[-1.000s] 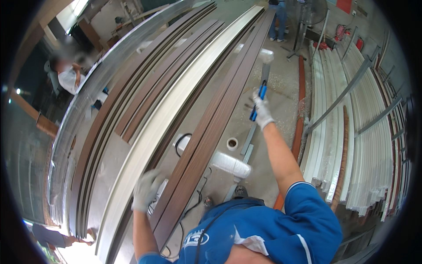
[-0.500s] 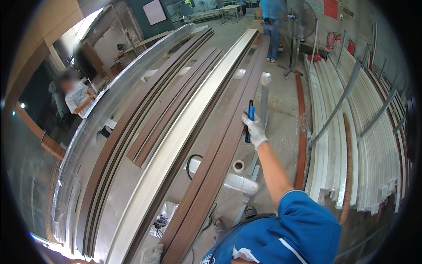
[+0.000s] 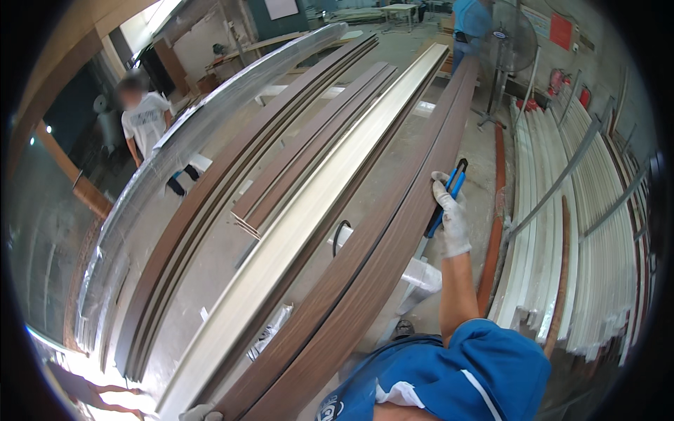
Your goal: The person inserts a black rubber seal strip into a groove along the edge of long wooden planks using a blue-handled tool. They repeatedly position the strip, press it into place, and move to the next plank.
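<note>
My right hand (image 3: 453, 221), in a white glove, is closed around blue-handled pliers (image 3: 457, 186). Its fingertips touch the right edge of a long brown wood-grain profile (image 3: 365, 270). A dark line runs along that profile; whether it is one piece or two side by side, I cannot tell. At the lower edge, my gloved left hand (image 3: 201, 412) grips the profile's near end, with most of the hand cut off. Left of the brown profile lies a long cream profile (image 3: 295, 242) with a dark brown side.
More brown profiles (image 3: 203, 210) and a plastic-wrapped bundle (image 3: 151, 172) lie to the left. A person in white (image 3: 146, 119) stands beyond them. Someone in blue (image 3: 470, 21) is at the far end, beside a stand fan (image 3: 500, 42). White profiles (image 3: 540, 231) are racked at right.
The brown profile has come closer and shifted over the tape roll, hiding it. Both hands moved along with it. The pliers' two handles now show apart. The person in white stands more upright.
</note>
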A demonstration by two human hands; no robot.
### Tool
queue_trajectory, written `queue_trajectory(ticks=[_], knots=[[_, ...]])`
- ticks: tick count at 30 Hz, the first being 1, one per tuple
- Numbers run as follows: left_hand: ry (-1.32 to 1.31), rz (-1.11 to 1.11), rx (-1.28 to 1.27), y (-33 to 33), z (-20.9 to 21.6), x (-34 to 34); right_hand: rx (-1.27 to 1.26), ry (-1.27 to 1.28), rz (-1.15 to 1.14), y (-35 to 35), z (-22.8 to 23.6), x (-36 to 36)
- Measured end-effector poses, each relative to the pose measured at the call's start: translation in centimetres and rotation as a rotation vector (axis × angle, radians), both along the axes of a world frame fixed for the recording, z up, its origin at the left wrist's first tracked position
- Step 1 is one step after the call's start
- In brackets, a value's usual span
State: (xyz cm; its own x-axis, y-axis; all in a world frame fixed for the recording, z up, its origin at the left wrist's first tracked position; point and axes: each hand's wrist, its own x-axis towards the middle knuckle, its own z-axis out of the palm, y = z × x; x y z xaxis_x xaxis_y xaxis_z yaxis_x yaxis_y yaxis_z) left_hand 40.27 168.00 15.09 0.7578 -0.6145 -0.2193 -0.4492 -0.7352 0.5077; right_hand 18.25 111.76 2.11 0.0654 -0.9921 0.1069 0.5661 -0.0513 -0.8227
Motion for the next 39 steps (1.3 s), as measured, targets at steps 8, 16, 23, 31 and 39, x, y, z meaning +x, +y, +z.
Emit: queue_trajectory(ticks=[8,16,23,31,39], knots=[[0.111,0.011,0.063,6.8,-1.6,10.5,-0.129,0.056,-0.013,5.6,6.5,9.8],[0.078,0.006,0.026,10.3,-1.7,15.9,-0.134,0.033,0.224,8.4,8.6,21.3],[0.065,0.1,0.041,12.8,-1.6,18.2,-0.045,0.082,0.353,9.8,6.2,28.3],[0.007,0.229,0.088,15.3,-1.8,20.3,-0.045,0.11,0.445,9.9,3.7,34.5],[-0.061,0.232,0.155,17.4,-3.2,29.2,0.037,0.151,0.614,8.1,2.7,39.9]])
